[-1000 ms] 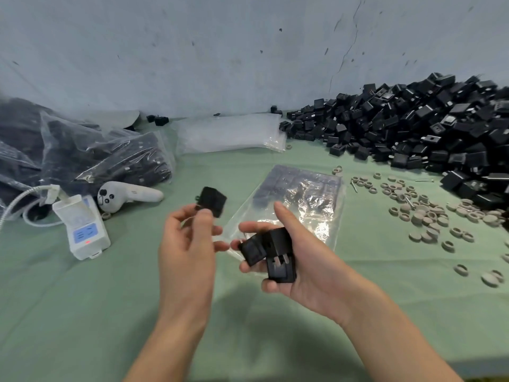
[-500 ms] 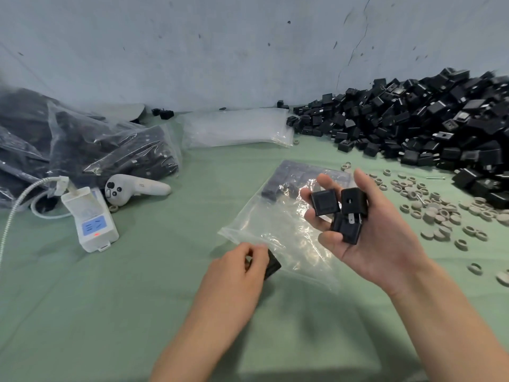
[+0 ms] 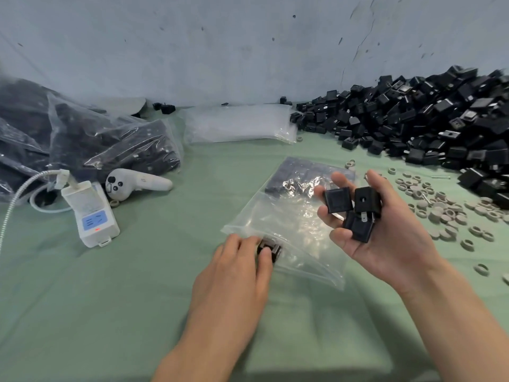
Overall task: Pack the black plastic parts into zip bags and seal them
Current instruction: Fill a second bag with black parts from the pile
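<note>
My left hand [image 3: 237, 271] pinches one black part [image 3: 269, 248] at the near, open edge of a clear zip bag [image 3: 289, 224] lying flat on the green surface [image 3: 110, 299]; the bag's far end holds a layer of parts. My right hand [image 3: 385, 238], palm up over the bag's right side, cups three black parts [image 3: 358, 213] in its curled fingers, with the loose pile of parts [image 3: 427, 125] heaped against the wall at far right and grey rings [image 3: 446, 213] scattered before it. Filled bags [image 3: 110, 144] lie at left, beside a white controller [image 3: 135, 183] and a cabled white device [image 3: 91, 213]
</note>
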`<action>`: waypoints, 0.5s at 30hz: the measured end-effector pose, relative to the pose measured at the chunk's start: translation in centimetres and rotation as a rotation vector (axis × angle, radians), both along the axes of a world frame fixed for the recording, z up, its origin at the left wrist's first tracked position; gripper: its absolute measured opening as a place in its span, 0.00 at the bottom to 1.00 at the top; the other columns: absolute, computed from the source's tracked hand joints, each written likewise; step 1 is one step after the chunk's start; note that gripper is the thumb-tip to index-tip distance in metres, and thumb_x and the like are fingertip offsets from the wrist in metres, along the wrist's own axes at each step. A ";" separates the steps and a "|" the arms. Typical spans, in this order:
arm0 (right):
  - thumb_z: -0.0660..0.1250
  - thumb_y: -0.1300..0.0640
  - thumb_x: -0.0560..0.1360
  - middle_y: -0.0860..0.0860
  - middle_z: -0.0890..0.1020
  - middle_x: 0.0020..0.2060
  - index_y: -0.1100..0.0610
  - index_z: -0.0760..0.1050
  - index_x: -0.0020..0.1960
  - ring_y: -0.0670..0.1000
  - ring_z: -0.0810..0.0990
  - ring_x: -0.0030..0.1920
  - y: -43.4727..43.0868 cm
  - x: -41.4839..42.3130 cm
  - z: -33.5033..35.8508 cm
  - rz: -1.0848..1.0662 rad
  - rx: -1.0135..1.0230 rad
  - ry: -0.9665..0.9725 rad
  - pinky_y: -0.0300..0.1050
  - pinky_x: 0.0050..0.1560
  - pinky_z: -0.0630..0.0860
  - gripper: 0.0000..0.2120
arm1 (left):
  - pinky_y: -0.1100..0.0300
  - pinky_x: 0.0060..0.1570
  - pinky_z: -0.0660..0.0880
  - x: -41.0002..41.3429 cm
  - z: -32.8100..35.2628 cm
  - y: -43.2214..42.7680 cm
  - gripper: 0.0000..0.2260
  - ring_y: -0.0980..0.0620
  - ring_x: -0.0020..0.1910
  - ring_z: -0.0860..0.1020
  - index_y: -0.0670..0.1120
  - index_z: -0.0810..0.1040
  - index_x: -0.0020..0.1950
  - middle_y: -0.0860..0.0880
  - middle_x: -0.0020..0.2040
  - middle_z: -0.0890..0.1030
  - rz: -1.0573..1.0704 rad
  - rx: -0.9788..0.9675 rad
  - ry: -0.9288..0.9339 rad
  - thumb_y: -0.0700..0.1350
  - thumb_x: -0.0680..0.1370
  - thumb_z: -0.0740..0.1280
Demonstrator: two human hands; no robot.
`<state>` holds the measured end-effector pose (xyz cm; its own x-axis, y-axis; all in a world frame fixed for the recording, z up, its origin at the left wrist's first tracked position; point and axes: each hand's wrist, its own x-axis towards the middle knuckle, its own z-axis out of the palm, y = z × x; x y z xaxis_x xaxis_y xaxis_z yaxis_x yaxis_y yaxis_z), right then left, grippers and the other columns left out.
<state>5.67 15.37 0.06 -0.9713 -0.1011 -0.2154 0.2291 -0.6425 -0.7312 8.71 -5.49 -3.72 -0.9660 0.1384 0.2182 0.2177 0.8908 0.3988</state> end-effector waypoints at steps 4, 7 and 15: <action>0.60 0.39 0.80 0.55 0.85 0.55 0.51 0.86 0.48 0.53 0.83 0.42 0.3 -0.2 -0.1 -0.037 -0.006 -0.004 0.39 0.25 0.72 0.21 | 0.59 0.65 0.66 0.2 -0.4 -0.7 0.19 0.55 0.64 0.67 0.55 0.70 0.70 0.57 0.65 0.70 -0.229 -0.117 0.016 0.57 0.82 0.51; 0.60 0.40 0.80 0.54 0.85 0.56 0.51 0.85 0.48 0.53 0.83 0.43 0.4 -0.3 -0.2 -0.065 -0.006 -0.006 0.39 0.26 0.72 0.20 | 0.59 0.67 0.64 -0.1 -0.5 -0.2 0.20 0.53 0.66 0.66 0.53 0.69 0.71 0.54 0.66 0.70 -0.272 -0.166 0.028 0.56 0.82 0.51; 0.60 0.41 0.81 0.55 0.85 0.57 0.51 0.85 0.48 0.54 0.84 0.43 1.1 -0.5 -0.5 -0.108 -0.033 -0.022 0.39 0.27 0.72 0.20 | 0.59 0.70 0.58 -0.9 -0.8 0.7 0.23 0.51 0.66 0.65 0.54 0.63 0.75 0.55 0.66 0.68 -0.395 -0.254 0.030 0.55 0.82 0.44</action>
<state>5.20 16.45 -0.43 -0.9720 -0.0031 -0.2349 0.1726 -0.6879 -0.7050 7.79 -4.83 -4.56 -0.8224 0.5470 0.1564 0.5679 0.8059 0.1676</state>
